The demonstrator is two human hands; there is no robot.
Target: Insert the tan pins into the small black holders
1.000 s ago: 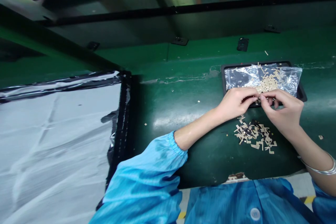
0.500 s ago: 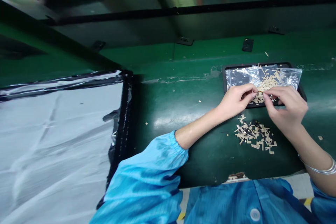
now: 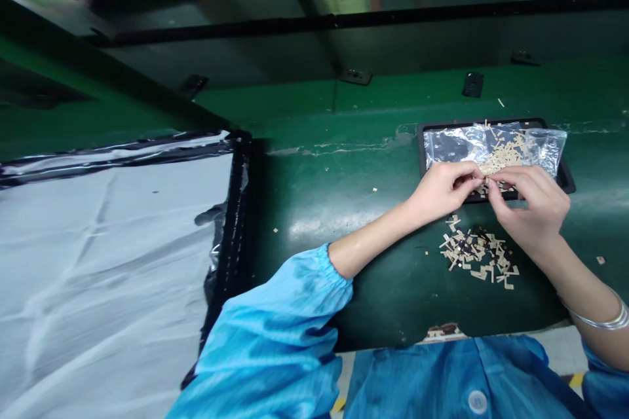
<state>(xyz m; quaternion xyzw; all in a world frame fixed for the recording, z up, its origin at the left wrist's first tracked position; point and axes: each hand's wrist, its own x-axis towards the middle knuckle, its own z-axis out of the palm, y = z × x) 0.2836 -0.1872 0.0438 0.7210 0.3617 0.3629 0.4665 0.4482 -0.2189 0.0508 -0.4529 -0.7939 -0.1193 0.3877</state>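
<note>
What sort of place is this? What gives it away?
Likely a factory workstation for small-parts handwork: a green worktop, a black tray bearing a clear plastic bag and many small beige pieces, and a blue work sleeve.

We look from the person's head, forward and down at the green table (image 3: 383, 275). We see the left hand (image 3: 441, 191) and right hand (image 3: 536, 204) near us, with the blue shirt (image 3: 417, 380) closest, at the bottom.

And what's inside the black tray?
A clear bag and many pale pieces; whether the pieces are in or on the bag, I can't tell. The left hand and right hand cover part of the tray, hiding what's there.
</note>
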